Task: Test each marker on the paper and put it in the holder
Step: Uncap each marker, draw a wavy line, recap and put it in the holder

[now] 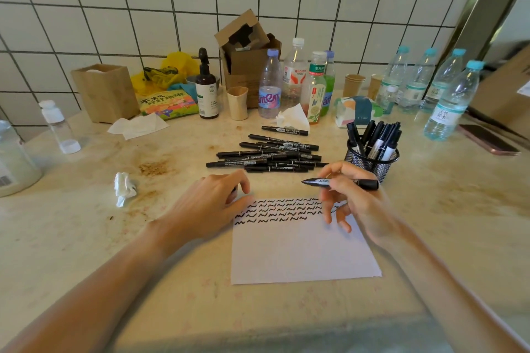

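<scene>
A white sheet of paper [301, 249] lies on the counter with rows of black squiggles across its top. My right hand [352, 198] grips a black marker [364, 183] held level above the paper's upper right corner, its uncapped tip pointing left. My left hand [212, 200] rests with curled fingers at the paper's top left corner; something dark shows under its fingers, too hidden to name. A pile of several black markers [269, 153] lies behind the paper. The black mesh holder [372, 160] stands to the right with several markers in it.
Bottles [269, 86], a cardboard box [249, 60], paper cups [354, 84], a tissue pack [355, 110] and snack bags [167, 104] line the tiled wall. A crumpled tissue [124, 188] lies left of the paper. A phone [487, 139] lies far right, and water bottles [453, 100] stand near it.
</scene>
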